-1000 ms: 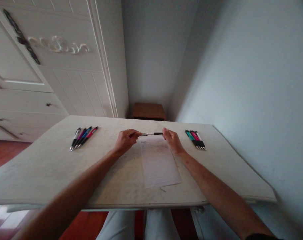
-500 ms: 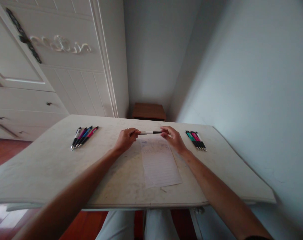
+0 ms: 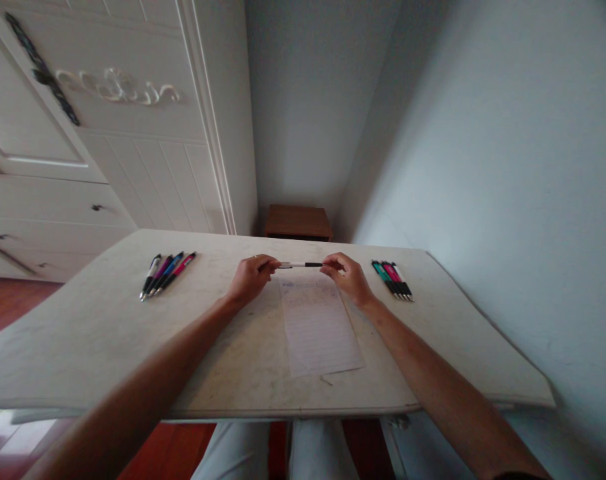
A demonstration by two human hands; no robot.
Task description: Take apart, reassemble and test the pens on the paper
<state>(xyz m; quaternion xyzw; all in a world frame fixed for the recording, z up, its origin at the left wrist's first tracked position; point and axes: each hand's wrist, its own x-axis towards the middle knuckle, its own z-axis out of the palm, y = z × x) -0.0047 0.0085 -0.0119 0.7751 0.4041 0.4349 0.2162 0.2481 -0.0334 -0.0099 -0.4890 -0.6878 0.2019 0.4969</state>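
A white pen with a black grip lies level between my two hands, above the far end of a lined paper sheet. My left hand pinches its clip end. At the black tip end, the fingers of my right hand are closed on it. Handwriting covers the top part of the sheet. To the left, several pens in white, purple, blue and pink lie fanned out. Another group of pens, green, pink and white with black grips, lies side by side to the right.
Everything rests on a white, stained table. A white cabinet stands beyond it on the left, and a pale wall runs along the right. Behind the far edge is a small brown wooden stand.
My right fingers have closed in on the pen's tip end. The pen and my left hand have stayed almost in place.
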